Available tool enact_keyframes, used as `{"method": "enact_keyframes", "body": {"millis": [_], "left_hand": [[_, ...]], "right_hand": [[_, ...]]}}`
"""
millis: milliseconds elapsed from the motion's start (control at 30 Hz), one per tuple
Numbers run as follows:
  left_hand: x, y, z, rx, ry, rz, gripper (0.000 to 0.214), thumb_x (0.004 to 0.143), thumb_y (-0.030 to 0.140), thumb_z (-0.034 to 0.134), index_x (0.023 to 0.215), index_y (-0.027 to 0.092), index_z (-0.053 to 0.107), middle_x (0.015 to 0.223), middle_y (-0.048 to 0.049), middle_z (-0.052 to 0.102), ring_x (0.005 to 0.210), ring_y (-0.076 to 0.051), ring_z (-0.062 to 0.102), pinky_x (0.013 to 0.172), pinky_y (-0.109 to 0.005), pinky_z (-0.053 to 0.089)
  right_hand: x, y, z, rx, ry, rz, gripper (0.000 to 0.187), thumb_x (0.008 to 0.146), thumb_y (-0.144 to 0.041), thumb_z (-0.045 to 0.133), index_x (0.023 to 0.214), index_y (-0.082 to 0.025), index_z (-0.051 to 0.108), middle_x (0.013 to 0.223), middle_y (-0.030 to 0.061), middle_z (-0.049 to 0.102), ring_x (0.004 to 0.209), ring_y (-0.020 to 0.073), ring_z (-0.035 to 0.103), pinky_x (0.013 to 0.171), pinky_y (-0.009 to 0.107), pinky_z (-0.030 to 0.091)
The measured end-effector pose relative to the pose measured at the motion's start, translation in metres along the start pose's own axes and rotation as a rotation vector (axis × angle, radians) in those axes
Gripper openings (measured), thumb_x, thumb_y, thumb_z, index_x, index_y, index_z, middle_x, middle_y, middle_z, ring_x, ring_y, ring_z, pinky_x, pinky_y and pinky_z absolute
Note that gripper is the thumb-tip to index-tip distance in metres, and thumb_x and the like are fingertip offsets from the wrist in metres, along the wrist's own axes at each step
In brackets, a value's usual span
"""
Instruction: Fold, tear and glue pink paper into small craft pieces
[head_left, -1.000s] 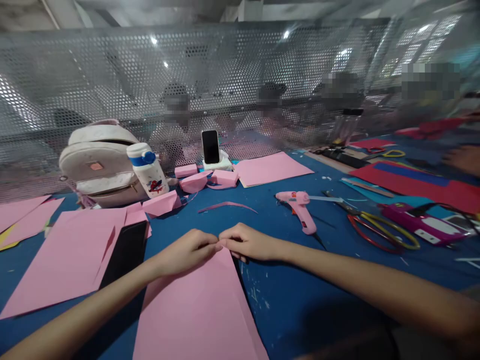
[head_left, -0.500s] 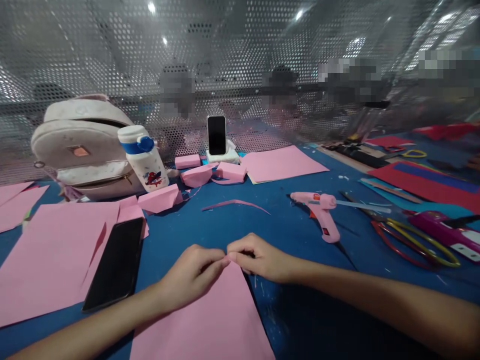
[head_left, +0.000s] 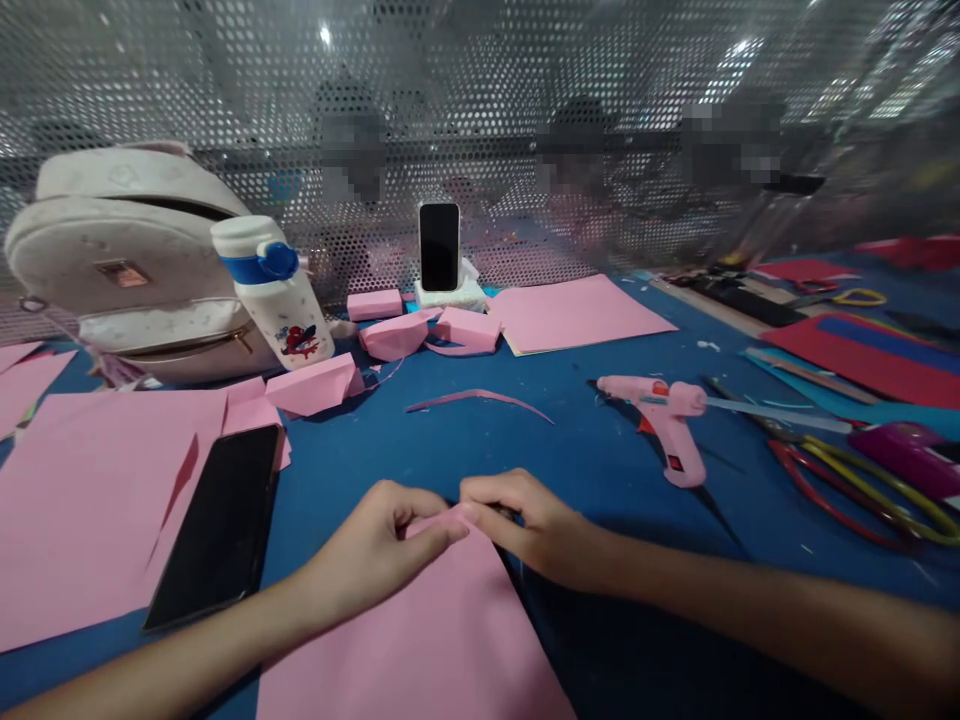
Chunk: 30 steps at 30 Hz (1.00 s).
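A sheet of pink paper lies before me on the blue table, its far edge raised between my hands. My left hand pinches that edge, thumb on top and fingers behind. Right beside it, my right hand grips the far right corner between thumb and curled fingers. The two hands almost touch, and their fingers hide most of the far edge. To the left lies a black phone on other pink sheets. A thin pink paper strip rests beyond my hands.
A pink glue gun and scissors lie to the right. Folded pink paper pieces, a bottle and a backpack stand at the back left. Another phone stands upright before a perforated metal screen.
The view has shifted slightly. My left fingers have opened a little gap above the paper's edge, and the edge shows more between my hands. Both hands still hold the sheet.
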<state>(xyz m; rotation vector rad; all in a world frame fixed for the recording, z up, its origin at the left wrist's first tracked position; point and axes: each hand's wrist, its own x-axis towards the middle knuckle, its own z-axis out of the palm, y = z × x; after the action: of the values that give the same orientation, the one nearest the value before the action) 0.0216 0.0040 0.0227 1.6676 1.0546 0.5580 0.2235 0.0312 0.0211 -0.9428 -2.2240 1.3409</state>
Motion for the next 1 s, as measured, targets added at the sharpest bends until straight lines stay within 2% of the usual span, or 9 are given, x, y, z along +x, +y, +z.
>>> {"method": "enact_keyframes", "body": {"millis": [67,200,300,500,567,767,1000], "left_hand": [[-0.0008,-0.0009,0.0017,-0.014,0.011,0.001,0.052,0.094,0.051,0.048,0.056,0.018,0.033,0.059,0.0045,0.021,0.055,-0.009,0.02,0.049,-0.026,0.018],[-0.0015,-0.0009,0.0035,-0.028,0.035,-0.002,0.047,0.093,0.047,0.048,0.057,0.017,0.045,0.06,0.0031,0.026,0.057,-0.01,0.022,0.051,-0.026,0.019],[-0.0009,-0.001,0.0033,-0.032,0.052,-0.02,0.047,0.092,0.047,0.049,0.056,0.016,0.046,0.059,0.0032,0.027,0.057,-0.01,0.024,0.052,-0.026,0.02],[-0.001,-0.0037,0.0017,-0.09,0.151,-0.035,0.041,0.089,0.046,0.055,0.062,0.015,0.055,0.06,0.0026,0.038,0.059,-0.011,0.031,0.052,-0.024,0.026],[-0.001,-0.0049,0.0013,-0.078,0.149,-0.031,0.036,0.088,0.043,0.058,0.064,0.015,0.059,0.061,0.0026,0.042,0.06,-0.011,0.033,0.053,-0.023,0.028],[0.0006,-0.0066,-0.0007,-0.012,0.15,-0.012,0.035,0.085,0.035,0.062,0.058,0.016,0.05,0.059,0.0046,0.036,0.058,-0.01,0.031,0.053,-0.022,0.026],[0.0012,-0.0028,-0.0015,-0.039,0.166,0.046,0.036,0.087,0.033,0.061,0.057,0.016,0.05,0.057,0.0065,0.031,0.056,-0.009,0.022,0.051,-0.021,0.024]], "right_hand": [[-0.0006,-0.0022,0.0027,0.0,0.031,-0.009,0.036,0.099,-0.028,0.042,0.066,-0.019,0.032,0.063,-0.0056,0.031,0.06,0.0098,0.031,0.057,0.026,0.026],[0.0001,-0.0053,0.0059,0.025,0.06,-0.002,0.034,0.099,-0.029,0.04,0.067,-0.019,0.036,0.064,-0.0051,0.036,0.062,0.0102,0.035,0.059,0.025,0.028],[0.001,-0.0046,0.0062,0.045,0.072,0.014,0.034,0.099,-0.031,0.04,0.067,-0.019,0.037,0.064,-0.0052,0.038,0.062,0.0102,0.036,0.06,0.025,0.028],[0.0001,-0.0002,0.0017,0.018,0.051,0.0,0.036,0.1,-0.033,0.04,0.068,-0.02,0.029,0.064,-0.0057,0.03,0.06,0.0106,0.028,0.056,0.025,0.025],[-0.0007,0.0007,0.0005,0.013,0.042,-0.021,0.035,0.1,-0.03,0.039,0.068,-0.02,0.028,0.065,-0.0055,0.029,0.061,0.0106,0.028,0.056,0.025,0.025],[-0.0025,0.001,-0.0001,-0.003,0.039,-0.047,0.033,0.101,-0.029,0.037,0.07,-0.02,0.03,0.066,-0.005,0.031,0.062,0.0108,0.031,0.058,0.026,0.026],[-0.0021,0.0009,0.0008,0.023,0.05,-0.09,0.032,0.102,-0.03,0.036,0.072,-0.02,0.036,0.068,-0.0042,0.037,0.064,0.0109,0.035,0.059,0.025,0.028]]}}
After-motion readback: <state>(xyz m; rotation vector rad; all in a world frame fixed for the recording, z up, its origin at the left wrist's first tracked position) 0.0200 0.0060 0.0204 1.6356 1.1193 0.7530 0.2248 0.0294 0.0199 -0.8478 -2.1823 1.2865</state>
